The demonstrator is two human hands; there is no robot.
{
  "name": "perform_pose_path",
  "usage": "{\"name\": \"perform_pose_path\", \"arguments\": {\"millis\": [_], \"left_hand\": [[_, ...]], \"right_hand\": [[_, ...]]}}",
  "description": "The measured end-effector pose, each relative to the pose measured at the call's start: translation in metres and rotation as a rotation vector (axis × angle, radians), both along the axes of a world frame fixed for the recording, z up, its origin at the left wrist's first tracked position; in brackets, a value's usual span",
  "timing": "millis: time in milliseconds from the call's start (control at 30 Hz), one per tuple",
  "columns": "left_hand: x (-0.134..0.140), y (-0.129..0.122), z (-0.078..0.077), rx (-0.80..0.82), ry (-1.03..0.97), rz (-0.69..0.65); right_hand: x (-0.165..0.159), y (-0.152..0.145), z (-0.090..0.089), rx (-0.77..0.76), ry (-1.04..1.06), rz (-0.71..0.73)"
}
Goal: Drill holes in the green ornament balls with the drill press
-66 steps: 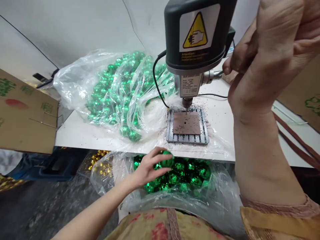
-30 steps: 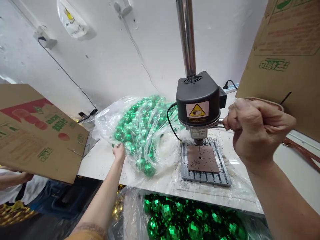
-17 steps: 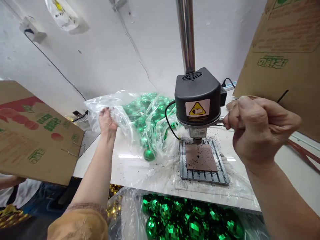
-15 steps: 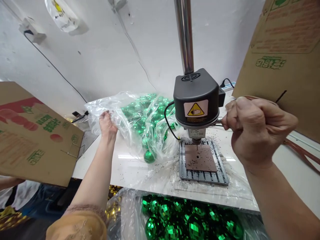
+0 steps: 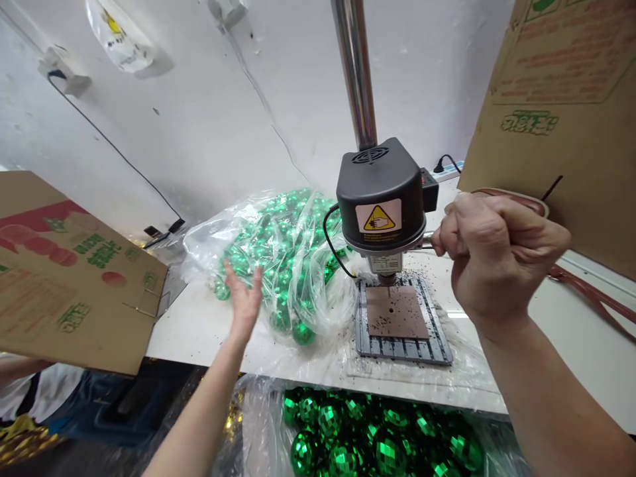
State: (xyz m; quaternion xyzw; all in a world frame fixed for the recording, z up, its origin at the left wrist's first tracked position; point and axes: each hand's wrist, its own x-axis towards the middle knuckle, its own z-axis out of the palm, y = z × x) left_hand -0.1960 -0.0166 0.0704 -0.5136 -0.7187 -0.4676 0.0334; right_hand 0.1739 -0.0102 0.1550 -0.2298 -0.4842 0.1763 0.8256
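Note:
My left hand (image 5: 243, 295) is open, thumb and fingers apart, at the front left of a clear plastic bag (image 5: 308, 271) of shiny green balls (image 5: 278, 222). Whether it touches the bag I cannot tell. My right hand (image 5: 497, 252) is closed in a fist around the lever (image 5: 426, 242) at the side of a small black drill press (image 5: 380, 192); the lever's end is hidden in the fist. Below the drill bit, a brown board (image 5: 402, 324) with a dark hole lies on the slotted grey base plate (image 5: 405, 352), sprinkled with dark shavings.
Faceted green balls (image 5: 387, 450) fill a plastic-lined container below the table's front edge. Cardboard boxes stand at left (image 5: 74, 278) and right (image 5: 571, 146). Brown-handled scissors (image 5: 591, 291) lie at the right. At the far left, another person's arm (image 5: 20, 368) shows below the box.
My left hand has let go of the plastic bag's left end and moved right and down, opening. The balls have spread leftward inside the bag. My right hand stays at the lever.

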Motion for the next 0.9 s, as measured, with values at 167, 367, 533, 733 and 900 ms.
{"name": "perform_pose_path", "arguments": {"millis": [167,367,533,733,900], "left_hand": [[0.087,-0.010,-0.035,-0.335,0.289,-0.105],[0.082,0.001,-0.056,-0.318,0.484,0.026],[0.084,-0.005,-0.052,-0.105,0.601,-0.382],[0.106,0.018,-0.043,-0.596,0.827,-0.743],[0.105,0.056,-0.042,-0.734,0.828,-0.359]], "right_hand": [[0.000,0.000,0.001,-0.014,0.007,0.014],[0.002,-0.002,0.000,-0.009,-0.007,0.065],[0.002,-0.002,0.001,-0.029,-0.001,0.055],[0.002,-0.001,0.000,-0.009,0.002,0.029],[0.002,0.000,-0.001,-0.012,0.007,0.043]]}}
